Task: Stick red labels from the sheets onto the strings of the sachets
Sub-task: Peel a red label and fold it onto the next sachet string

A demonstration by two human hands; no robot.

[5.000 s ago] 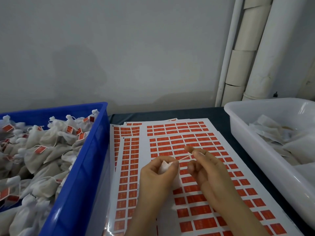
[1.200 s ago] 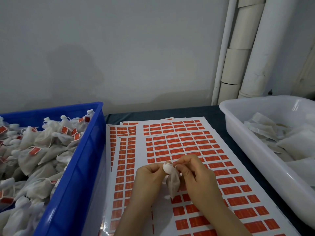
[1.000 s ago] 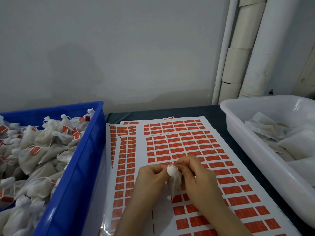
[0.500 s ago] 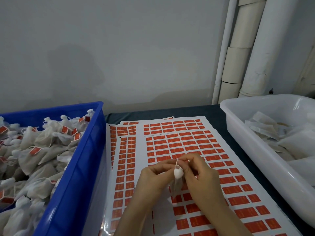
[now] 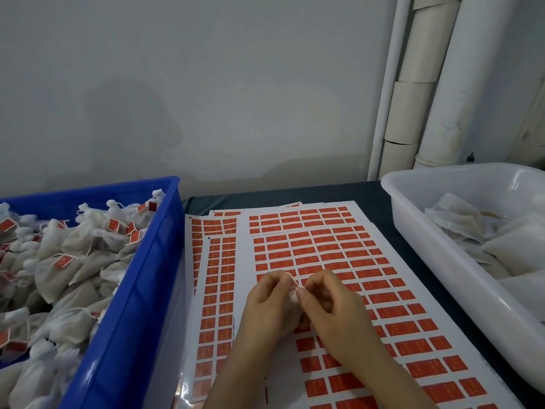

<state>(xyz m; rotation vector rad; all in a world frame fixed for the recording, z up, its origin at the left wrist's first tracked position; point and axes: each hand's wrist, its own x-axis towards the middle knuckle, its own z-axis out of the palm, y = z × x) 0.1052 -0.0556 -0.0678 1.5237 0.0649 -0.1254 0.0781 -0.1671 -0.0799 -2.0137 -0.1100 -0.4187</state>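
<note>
White sheets of red labels (image 5: 333, 255) lie overlapped on the dark table between two bins. Above the top sheet my left hand (image 5: 269, 305) and my right hand (image 5: 327, 302) meet fingertip to fingertip. Between them is a small white sachet (image 5: 293, 296), mostly hidden by my fingers. Both hands pinch at its top, where a thin string and a bit of red label (image 5: 294, 281) show. I cannot tell whether the label is stuck on.
A blue bin (image 5: 138, 290) on the left holds several white sachets with red labels on their strings. A white bin (image 5: 436, 255) on the right holds plain white sachets. White pipes run up the wall at the back right.
The sachet hung visibly between my fingers a second ago; now it is tucked lower between both hands and mostly hidden. My fingertips have closed together at its top.
</note>
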